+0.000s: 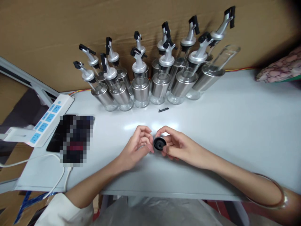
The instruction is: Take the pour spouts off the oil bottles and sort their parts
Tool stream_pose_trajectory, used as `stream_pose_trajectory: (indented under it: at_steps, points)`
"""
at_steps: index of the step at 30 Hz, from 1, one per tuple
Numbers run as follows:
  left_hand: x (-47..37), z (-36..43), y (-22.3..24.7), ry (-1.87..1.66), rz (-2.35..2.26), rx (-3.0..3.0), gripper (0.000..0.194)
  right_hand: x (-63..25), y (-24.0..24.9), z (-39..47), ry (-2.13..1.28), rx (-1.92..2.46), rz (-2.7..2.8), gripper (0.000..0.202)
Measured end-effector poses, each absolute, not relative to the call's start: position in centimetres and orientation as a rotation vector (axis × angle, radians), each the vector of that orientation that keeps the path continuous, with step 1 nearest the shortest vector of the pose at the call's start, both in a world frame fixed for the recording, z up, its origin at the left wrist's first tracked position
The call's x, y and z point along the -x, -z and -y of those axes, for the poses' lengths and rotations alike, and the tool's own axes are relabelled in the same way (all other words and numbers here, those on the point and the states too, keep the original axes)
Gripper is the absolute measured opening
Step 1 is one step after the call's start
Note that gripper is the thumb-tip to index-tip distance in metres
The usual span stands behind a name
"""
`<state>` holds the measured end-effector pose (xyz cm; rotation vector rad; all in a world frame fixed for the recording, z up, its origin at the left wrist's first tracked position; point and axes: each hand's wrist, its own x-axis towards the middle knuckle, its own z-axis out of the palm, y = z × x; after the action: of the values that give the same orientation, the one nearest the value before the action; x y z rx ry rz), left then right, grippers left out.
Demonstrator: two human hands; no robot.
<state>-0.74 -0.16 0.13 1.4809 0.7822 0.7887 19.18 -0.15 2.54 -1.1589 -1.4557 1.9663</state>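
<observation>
Over the front middle of the table, a round black cap with a silvery rim (159, 143) faces up toward the camera. My right hand (175, 144) holds it between thumb and fingers from the right. At its left edge is my left hand (139, 146), fingers curled and fingertips against or very near the cap; whether they grip it cannot be made out. A small black strip (164, 110) lies on the table beyond my hands. Behind it stand several glass and steel bottles (141, 89) with silver and black pour spouts. One bottle at the right (209, 77) has a bare glass neck.
On the left of the grey table (223, 125) lie a white power strip (48, 121) with a plugged-in adapter (20, 135), dark phones (56, 135) and white cables (63, 169). A patterned cloth item (279, 67) is at the back right. Cardboard (58, 25) rises behind the bottles.
</observation>
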Motion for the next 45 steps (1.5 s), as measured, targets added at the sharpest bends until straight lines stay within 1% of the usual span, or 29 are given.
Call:
stream_pose_trajectory:
  at_steps: [3,8,14,17,21,35,40,45]
  points:
    - [0.4,0.3,-0.3,-0.675,-0.799,-1.257,0.035,-19.2,-2.3,0.2,-1.957,1.11,1.498,0.029]
    - [0.2,0.2,-0.1,-0.643,-0.751,-1.043,0.042,-19.1,-2.3,0.3,-1.995,1.058,1.454,0.024]
    - [0.4,0.3,-0.5,-0.654,-0.747,-1.025,0.043,-19.0,-2.1,0.2,-1.917,1.126,1.523,0.029]
    - [0.4,0.4,-0.7,-0.632,-0.777,-1.086,0.044,-19.0,-2.0,0.2,-1.899,1.137,1.537,0.029]
    - [0.3,0.5,-0.9,-0.622,-0.821,-1.117,0.042,-18.9,-2.0,0.3,-1.904,1.139,1.518,0.029]
    - [0.4,0.7,-0.6,-0.656,-0.746,-1.161,0.035,-19.1,-1.3,0.4,-1.885,1.093,1.555,0.027]
    - [0.3,0.7,-0.7,-0.657,-0.803,-1.187,0.034,-19.1,-1.3,0.3,-1.837,1.149,1.594,0.03]
    - [0.3,0.6,-0.5,-0.663,-0.728,-1.172,0.031,-19.1,-1.3,0.4,-1.849,1.107,1.595,0.029]
